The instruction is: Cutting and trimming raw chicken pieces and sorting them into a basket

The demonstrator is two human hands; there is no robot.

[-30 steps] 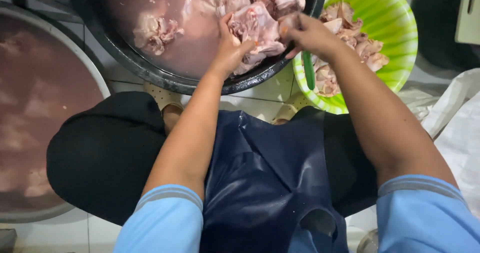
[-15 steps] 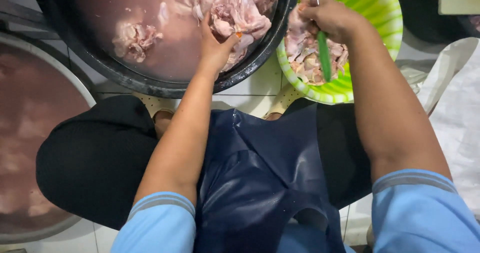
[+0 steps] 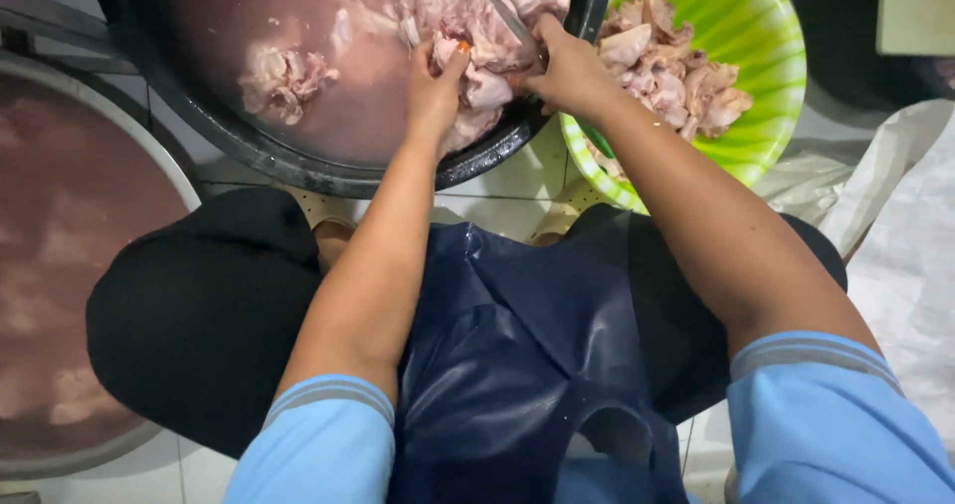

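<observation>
We look down on a floor of pale glazed tiles (image 3: 497,201) with thin grout lines, where a person sits low in a glossy dark-blue apron (image 3: 517,365) and light-blue short sleeves. Ahead stands a round black basin (image 3: 298,166) with a smooth shiny rim, filled with cloudy pinkish water and lumps of raw chicken (image 3: 487,26), pale, wet and uneven in shape. The left hand (image 3: 436,81) is closed on one of these pieces at the basin's near side, fingers curled over the slick flesh. The right hand (image 3: 567,66) is clamped around the handle of a knife (image 3: 512,21), whose slim metal blade slants up across the same heap of meat. Just right of the basin, touching its rim, is a bright green plastic bowl (image 3: 756,26) with ribbed walls, holding cut chicken pieces (image 3: 671,71). At the far left we see a wide metal tub (image 3: 149,146) of reddish murky liquid. A crumpled white woven sack (image 3: 905,225) lies at the right.
</observation>
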